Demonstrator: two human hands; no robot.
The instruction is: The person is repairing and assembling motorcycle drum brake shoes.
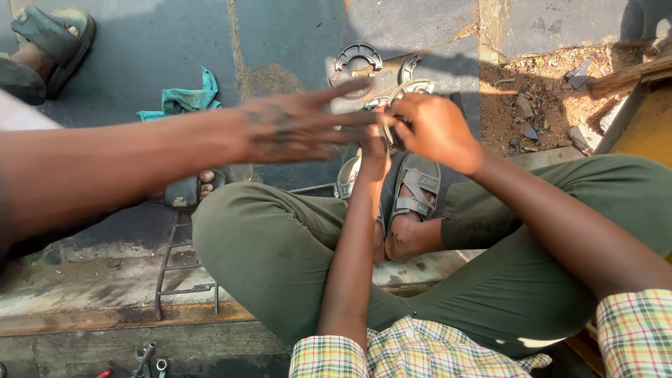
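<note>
i see my right hand (pixel 435 129) clamped on a curved grey metal brake shoe (pixel 408 89), held up over my sandalled feet (pixel 413 192). my left hand (pixel 374 150) reaches up beneath it, its fingers mostly hidden behind the part, so i cannot tell whether it grips. another person's hand (pixel 297 126), blurred with fingers spread, stretches in from the left and meets the same piece. a second grey brake shoe (pixel 357 56) lies on the concrete beyond, and a crumpled teal rag (pixel 183 99) lies well apart to the left.
</note>
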